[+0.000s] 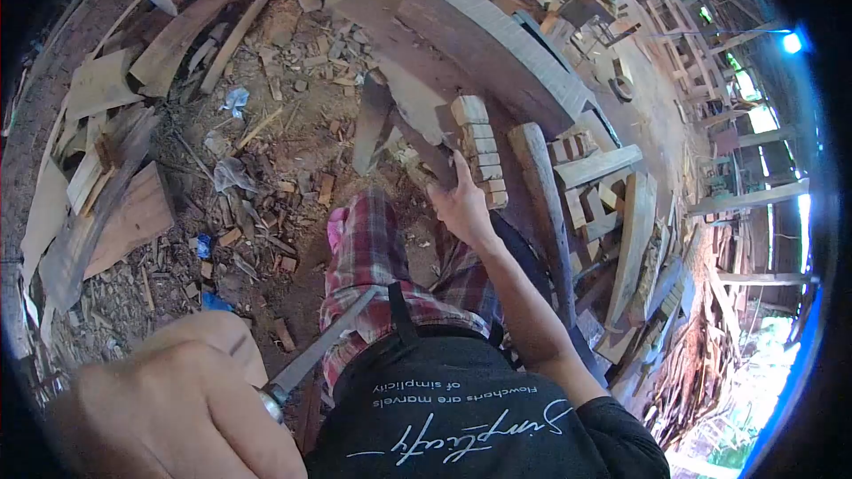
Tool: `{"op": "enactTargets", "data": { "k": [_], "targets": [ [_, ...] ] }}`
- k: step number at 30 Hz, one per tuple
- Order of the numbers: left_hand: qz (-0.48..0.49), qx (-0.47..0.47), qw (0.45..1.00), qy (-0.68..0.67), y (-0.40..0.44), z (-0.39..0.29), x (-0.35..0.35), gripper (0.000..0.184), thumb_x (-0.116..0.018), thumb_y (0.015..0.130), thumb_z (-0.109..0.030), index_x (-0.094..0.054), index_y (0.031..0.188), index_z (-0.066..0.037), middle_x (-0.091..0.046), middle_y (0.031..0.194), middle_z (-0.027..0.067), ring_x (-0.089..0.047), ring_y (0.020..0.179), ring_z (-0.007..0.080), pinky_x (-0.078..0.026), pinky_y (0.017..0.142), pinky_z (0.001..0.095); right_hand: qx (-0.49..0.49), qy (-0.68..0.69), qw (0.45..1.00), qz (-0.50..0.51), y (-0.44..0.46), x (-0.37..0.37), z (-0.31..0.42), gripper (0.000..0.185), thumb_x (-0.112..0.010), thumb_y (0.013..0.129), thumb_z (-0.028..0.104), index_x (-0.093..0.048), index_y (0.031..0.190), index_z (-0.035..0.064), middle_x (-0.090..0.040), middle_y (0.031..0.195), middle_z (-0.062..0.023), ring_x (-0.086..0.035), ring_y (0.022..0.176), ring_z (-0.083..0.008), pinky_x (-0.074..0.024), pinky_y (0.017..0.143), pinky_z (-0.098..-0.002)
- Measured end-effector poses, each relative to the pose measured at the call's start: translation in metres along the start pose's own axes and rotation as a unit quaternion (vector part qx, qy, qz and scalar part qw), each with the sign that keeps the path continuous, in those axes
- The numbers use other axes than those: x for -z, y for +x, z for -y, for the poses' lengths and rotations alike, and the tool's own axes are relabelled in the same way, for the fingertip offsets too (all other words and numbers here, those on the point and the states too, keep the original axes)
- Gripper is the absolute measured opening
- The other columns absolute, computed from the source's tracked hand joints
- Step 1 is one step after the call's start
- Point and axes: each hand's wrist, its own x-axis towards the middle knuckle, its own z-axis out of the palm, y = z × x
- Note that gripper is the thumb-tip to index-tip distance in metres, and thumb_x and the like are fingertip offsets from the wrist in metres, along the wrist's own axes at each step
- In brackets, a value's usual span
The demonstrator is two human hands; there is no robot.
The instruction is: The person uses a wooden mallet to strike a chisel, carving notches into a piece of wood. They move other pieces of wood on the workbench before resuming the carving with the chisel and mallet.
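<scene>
My left hand (pixel 186 399) is raised close to the camera at the lower left, closed in a fist around a chisel-like tool (pixel 324 346). Its long flat metal blade points up and right across my lap; the fist hides the handle. Farther off, my right hand (pixel 463 202) holds the near end of a narrow dark piece of wood (pixel 415 136), index finger stretched along its right side and thumb at the left. That piece slants away from me, up and to the left. Just right of the hand stands a row of small pale wooden blocks (pixel 481 151).
A thick curved timber (pixel 493 40) lies beyond the blocks. To the right are a rounded pole (pixel 543 204) and stacked offcuts (pixel 632 239). Boards (pixel 124 222) lean in a heap at the left. Wood chips and scraps litter the dirt floor (pixel 284 151).
</scene>
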Motion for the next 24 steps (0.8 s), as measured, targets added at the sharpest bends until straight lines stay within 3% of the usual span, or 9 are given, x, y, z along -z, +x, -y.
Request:
{"op": "enactTargets", "data": {
  "k": [3,4,5,7,9,11,16,20,24],
  "targets": [
    [0.013,-0.002,1.0,-0.022,-0.003,0.001,0.005,0.016,-0.064,0.075,0.005,-0.062,0.06,-0.001,-0.063,0.061,0.0146,-0.057,0.043,0.0192,-0.05,0.04,0.0326,0.002,-0.077,0.997,0.015,-0.007,-0.001,-0.003,0.075,-0.065,0.087,0.025,-0.025,0.148,0.0088,-0.066,0.103,-0.0277,-0.066,0.087,-0.0443,-0.0511,0.078,-0.0472],
    [0.02,-0.003,0.999,-0.027,-0.002,0.002,0.006,0.016,-0.064,0.075,0.005,-0.062,0.06,-0.001,-0.063,0.061,0.0145,-0.058,0.043,0.0191,-0.051,0.041,0.0326,-0.007,0.067,0.989,0.132,-0.008,0.007,0.001,0.078,-0.066,0.086,0.024,-0.023,0.149,0.0081,-0.066,0.101,-0.0284,-0.067,0.082,-0.0428,-0.052,0.076,-0.0442],
    [0.027,-0.003,0.999,-0.032,-0.001,0.002,0.008,0.016,-0.064,0.075,0.004,-0.062,0.06,-0.001,-0.063,0.061,0.0143,-0.058,0.044,0.0191,-0.051,0.041,0.0325,-0.007,0.066,0.99,0.127,-0.007,0.008,0.001,0.078,-0.066,0.086,0.024,-0.023,0.149,0.0081,-0.066,0.101,-0.0284,-0.067,0.082,-0.0428,-0.052,0.076,-0.0442],
    [0.039,-0.003,0.998,-0.039,-0.001,0.003,0.011,0.016,-0.065,0.075,0.004,-0.062,0.06,-0.001,-0.063,0.061,0.0141,-0.058,0.044,0.019,-0.051,0.042,0.0325,0.01,0.071,0.995,0.073,-0.003,0.006,-0.001,0.083,-0.068,0.085,0.021,-0.02,0.151,0.0069,-0.064,0.07,-0.0079,-0.059,0.054,-0.0151,-0.0478,0.053,-0.0304],
    [0.048,0.002,0.998,-0.049,0.001,0.003,0.012,0.016,-0.065,0.075,0.004,-0.063,0.06,-0.001,-0.063,0.061,0.0138,-0.058,0.045,0.0189,-0.051,0.042,0.0325,0.005,0.01,1.0,0.002,0.01,0.013,0.011,0.083,-0.067,0.086,0.021,-0.019,0.152,0.0074,-0.062,0.065,-0.0077,-0.058,0.053,-0.0151,-0.0471,0.052,-0.0306],
    [0.062,0.007,0.996,-0.06,0.003,0.005,0.013,0.016,-0.065,0.076,0.003,-0.063,0.06,-0.001,-0.064,0.061,0.0136,-0.058,0.046,0.0188,-0.052,0.043,0.0325,0.013,-0.051,0.998,-0.033,0.024,0.015,0.007,0.079,-0.066,0.085,0.022,-0.023,0.149,0.0051,-0.068,0.085,-0.0254,-0.068,0.07,-0.0363,-0.0518,0.069,-0.041],
    [0.086,0.006,0.994,-0.067,0.005,0.005,0.017,0.017,-0.065,0.076,0.002,-0.063,0.06,-0.001,-0.064,0.062,0.013,-0.059,0.047,0.0186,-0.052,0.044,0.0324,-0.039,0.242,0.952,0.18,0.01,0.034,0.02,0.062,-0.062,0.094,0.023,-0.031,0.144,0.0045,-0.057,0.061,-0.0016,-0.055,0.049,-0.0076,-0.0376,0.041,-0.0214],
    [0.069,0.013,0.997,-0.035,0.004,0.005,0.023,0.015,-0.065,0.078,0.001,-0.063,0.062,-0.001,-0.063,0.062,0.0123,-0.059,0.048,0.0182,-0.052,0.046,0.0318,-0.041,0.163,0.986,0.022,0.015,0.018,0.0,0.056,-0.064,0.093,0.024,-0.04,0.14,0.005,-0.058,0.063,-0.0022,-0.053,0.049,-0.0064,-0.0363,0.04,-0.0205],
    [0.066,0.016,0.998,-0.006,-0.005,-0.006,0.026,0.014,-0.064,0.079,-0.001,-0.063,0.065,-0.002,-0.063,0.063,0.0116,-0.059,0.049,0.0178,-0.051,0.048,0.0311,-0.066,0.174,0.967,0.176,0.005,0.034,0.029,0.05,-0.064,0.093,0.023,-0.046,0.136,0.0056,-0.059,0.064,-0.0018,-0.055,0.053,-0.006,-0.0387,0.042,-0.022]
  ]
}}
